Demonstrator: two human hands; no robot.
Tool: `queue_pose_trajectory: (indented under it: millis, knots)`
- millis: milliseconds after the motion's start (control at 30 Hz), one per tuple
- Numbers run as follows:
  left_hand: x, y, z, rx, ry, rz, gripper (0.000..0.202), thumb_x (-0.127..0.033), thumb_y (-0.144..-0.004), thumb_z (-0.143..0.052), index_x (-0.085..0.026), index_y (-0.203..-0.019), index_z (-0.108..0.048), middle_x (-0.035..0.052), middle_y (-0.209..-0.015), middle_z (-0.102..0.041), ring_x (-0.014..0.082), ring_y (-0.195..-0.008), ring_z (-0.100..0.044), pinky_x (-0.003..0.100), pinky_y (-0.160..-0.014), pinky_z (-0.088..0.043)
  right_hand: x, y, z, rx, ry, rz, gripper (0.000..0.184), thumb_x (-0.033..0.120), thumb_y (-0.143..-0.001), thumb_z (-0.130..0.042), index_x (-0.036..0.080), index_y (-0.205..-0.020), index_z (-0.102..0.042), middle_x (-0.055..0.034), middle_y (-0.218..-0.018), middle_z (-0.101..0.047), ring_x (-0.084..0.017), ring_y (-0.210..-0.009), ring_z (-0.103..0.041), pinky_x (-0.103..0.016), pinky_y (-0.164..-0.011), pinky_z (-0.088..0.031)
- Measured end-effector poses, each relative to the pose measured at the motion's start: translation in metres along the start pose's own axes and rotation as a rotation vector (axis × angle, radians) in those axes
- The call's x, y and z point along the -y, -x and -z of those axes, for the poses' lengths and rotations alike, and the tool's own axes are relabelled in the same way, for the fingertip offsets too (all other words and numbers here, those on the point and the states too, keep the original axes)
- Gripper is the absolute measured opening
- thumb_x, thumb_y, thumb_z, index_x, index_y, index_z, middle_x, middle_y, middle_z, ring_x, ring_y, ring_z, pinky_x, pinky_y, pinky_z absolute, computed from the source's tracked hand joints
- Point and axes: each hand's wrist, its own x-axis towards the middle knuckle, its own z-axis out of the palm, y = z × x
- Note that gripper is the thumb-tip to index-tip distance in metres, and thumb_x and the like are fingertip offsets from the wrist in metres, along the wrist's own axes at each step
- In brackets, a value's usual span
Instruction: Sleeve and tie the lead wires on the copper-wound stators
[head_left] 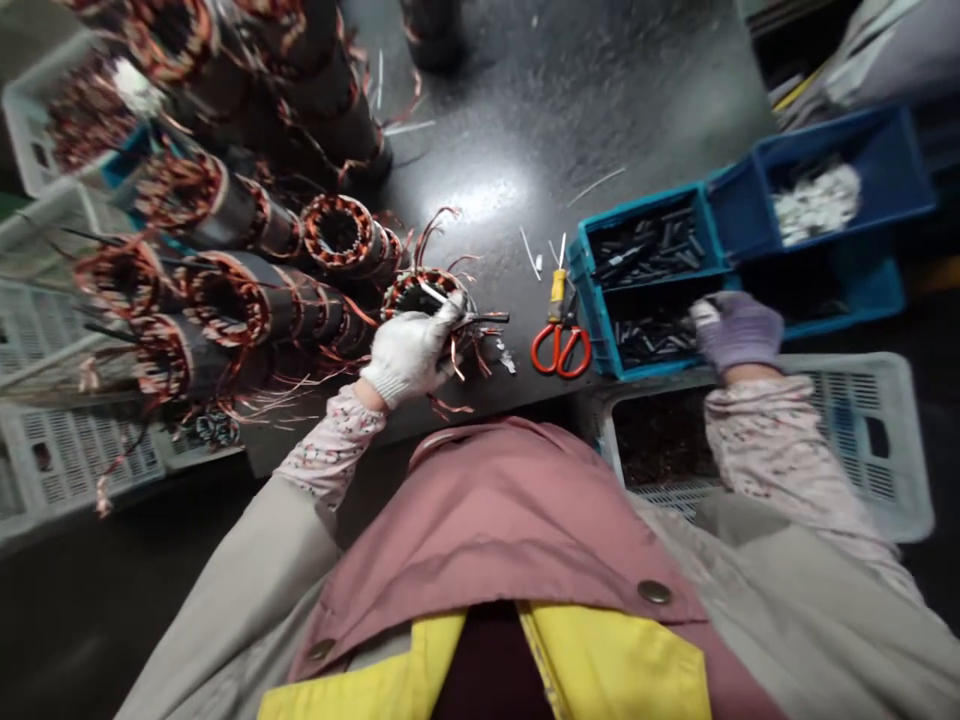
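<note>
My left hand (pixel 411 350), in a white knit glove, is closed on the copper wires at the near side of a motor stator (pixel 409 290). A piece of black sleeving (pixel 487 318) sticks out to the right from its fingertips. Loose copper wire ends hang around that stator. My right hand (pixel 742 332), in a purple glove with pale fingertips, is over the front compartment of a blue bin (pixel 611 365). Its fingers are curled together above short black sleeve pieces (pixel 652 335); anything between them is hidden.
Red-handled scissors (pixel 559 350) and a yellow-handled tool (pixel 557 292) lie left of the bin. Several copper-wound stators (pixel 225 300) crowd the left. A blue bin (pixel 911 180) with white pieces (pixel 817 205) stands at right. A white crate (pixel 892 430) sits below my right hand.
</note>
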Motion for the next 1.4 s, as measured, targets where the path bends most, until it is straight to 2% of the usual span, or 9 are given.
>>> queue_pose_trajectory:
  millis: [100, 200, 300, 400, 500, 667, 1067, 1233, 1400]
  knots:
    - [-0.001, -0.001, 0.002, -0.001, 0.004, -0.021, 0.086, -0.042, -0.085, -0.053, -0.013, -0.157, -0.017, 0.0114, -0.1, -0.072, 0.0266, -0.097, -0.068, 0.034, -0.082, -0.051, 0.047, 0.033, -0.01, 0.191, -0.518, -0.006, 0.026, 0.03, -0.092, -0.058, 0.016, -0.109, -0.07, -0.0102, -0.089, -0.072, -0.009, -0.059, -0.058, -0.024, -0.056, -0.043]
    - [0.0, -0.002, 0.002, -0.017, 0.023, -0.059, 0.084, -0.042, -0.086, -0.052, -0.01, -0.156, -0.018, 0.0122, -0.099, -0.072, 0.0268, -0.097, -0.068, 0.034, -0.083, -0.051, 0.099, 0.052, -0.033, 0.409, -0.974, 0.047, 0.018, 0.034, -0.083, -0.07, 0.017, -0.087, -0.072, -0.0013, -0.069, -0.065, -0.006, -0.05, -0.051, -0.02, -0.049, -0.042]
    - [0.002, -0.002, -0.001, -0.056, 0.054, -0.109, 0.082, -0.039, -0.086, -0.053, -0.009, -0.155, -0.021, 0.0126, -0.096, -0.072, 0.0275, -0.093, -0.068, 0.036, -0.081, -0.051, 0.126, 0.056, -0.044, 0.504, -1.113, 0.033, 0.019, 0.034, -0.076, -0.078, 0.017, -0.078, -0.07, 0.002, -0.059, -0.059, -0.006, -0.049, -0.052, -0.019, -0.048, -0.045]
    - [0.004, -0.002, -0.005, -0.107, 0.106, -0.15, 0.083, -0.035, -0.084, -0.055, -0.009, -0.155, -0.022, 0.0119, -0.093, -0.072, 0.027, -0.087, -0.068, 0.037, -0.078, -0.051, 0.131, 0.057, -0.043, 0.502, -1.083, 0.047, 0.015, 0.029, -0.075, -0.079, 0.017, -0.08, -0.071, 0.001, -0.061, -0.063, -0.009, -0.051, -0.058, -0.022, -0.051, -0.051]
    - [0.006, -0.001, -0.008, -0.158, 0.124, -0.191, 0.083, -0.034, -0.084, -0.055, -0.009, -0.155, -0.022, 0.011, -0.09, -0.072, 0.0268, -0.085, -0.068, 0.037, -0.077, -0.052, 0.131, 0.059, -0.038, 0.462, -0.97, 0.137, 0.009, 0.023, -0.079, -0.073, 0.019, -0.087, -0.074, -0.0014, -0.07, -0.07, -0.013, -0.056, -0.064, -0.027, -0.056, -0.056]
    - [0.01, 0.001, -0.013, -0.255, 0.112, -0.249, 0.086, -0.033, -0.083, -0.057, -0.008, -0.156, -0.019, 0.0085, -0.083, -0.072, 0.0258, -0.08, -0.069, 0.037, -0.076, -0.053, 0.13, 0.05, -0.032, 0.267, -0.567, 0.486, 0.015, 0.016, -0.077, -0.07, 0.019, -0.089, -0.079, -0.0042, -0.09, -0.076, -0.021, -0.086, -0.072, -0.031, -0.082, -0.056]
    - [0.016, 0.007, -0.01, -0.422, 0.061, -0.31, 0.091, -0.037, -0.081, -0.059, -0.007, -0.155, -0.016, 0.0077, -0.075, -0.07, 0.0261, -0.073, -0.069, 0.036, -0.068, -0.055, 0.151, 0.046, -0.041, 0.426, -0.391, 0.785, 0.02, 0.022, -0.086, -0.064, 0.022, -0.1, -0.078, -0.0028, -0.099, -0.076, -0.02, -0.095, -0.07, -0.027, -0.083, -0.05]
    - [0.018, 0.009, -0.008, -0.437, 0.085, -0.316, 0.092, -0.033, -0.08, -0.064, -0.01, -0.155, -0.016, 0.005, -0.073, -0.07, 0.0233, -0.071, -0.07, 0.035, -0.075, -0.057, 0.143, 0.053, -0.047, 0.348, -0.422, 0.865, 0.029, 0.026, -0.091, -0.059, 0.018, -0.117, -0.07, -0.008, -0.116, -0.071, -0.022, -0.106, -0.067, -0.029, -0.088, -0.049]
    - [0.026, 0.013, -0.005, -0.454, 0.081, -0.324, 0.085, -0.039, -0.078, -0.065, -0.014, -0.151, -0.03, 0.0098, -0.084, -0.073, 0.0277, -0.079, -0.072, 0.037, -0.069, -0.057, 0.172, 0.068, -0.058, 0.432, -0.314, 0.888, 0.029, 0.023, -0.097, -0.047, 0.015, -0.111, -0.07, -0.012, -0.109, -0.073, -0.021, -0.102, -0.068, -0.03, -0.086, -0.048]
